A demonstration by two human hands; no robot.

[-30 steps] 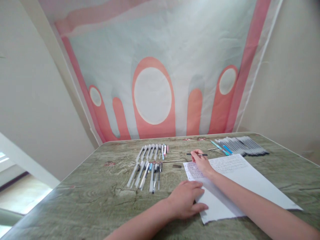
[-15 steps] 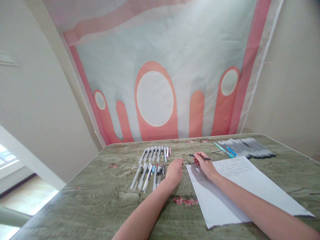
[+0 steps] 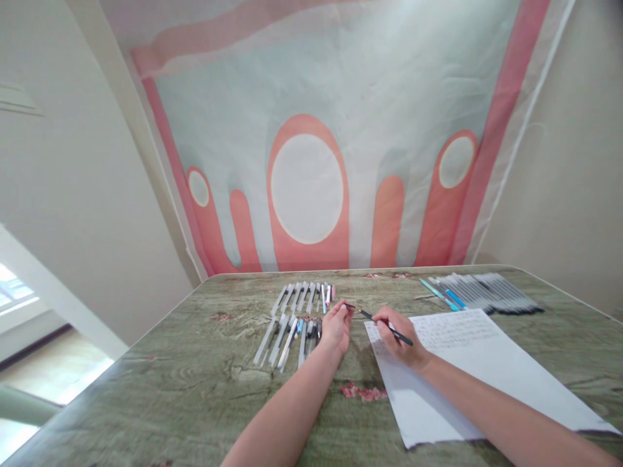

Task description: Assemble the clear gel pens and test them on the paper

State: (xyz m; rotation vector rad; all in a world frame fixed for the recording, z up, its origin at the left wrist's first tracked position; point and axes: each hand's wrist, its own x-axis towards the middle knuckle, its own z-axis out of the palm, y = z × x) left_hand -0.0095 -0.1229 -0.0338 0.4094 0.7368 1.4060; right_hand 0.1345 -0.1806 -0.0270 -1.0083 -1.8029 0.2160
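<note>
My right hand [image 3: 400,337] is closed around a black pen [image 3: 402,337] above the upper left of the white paper [image 3: 462,389]. The pen slants up to the left, and its narrow gold-coloured tip points at my left hand [image 3: 337,326]. A small dark pen part [image 3: 349,305] is pinched between the thumb and fingers of my left hand, close to that tip. Whether it touches the tip, I cannot tell. Rows of handwriting cover the paper's top. Just left of my left hand lies a row of clear, white and dark pens [image 3: 285,340].
Behind that row is a second row of clear pens [image 3: 296,297], with a few coloured ones at its right end. Many clear, dark-ended pens [image 3: 491,292] lie at the back right, beside blue and turquoise pens [image 3: 438,293]. All rest on a wood-patterned table [image 3: 195,383].
My left hand has turned palm-up and lifted, bringing the dark part into view. In my right hand the pen has swung to slope more steeply, its tip now by my left fingers.
</note>
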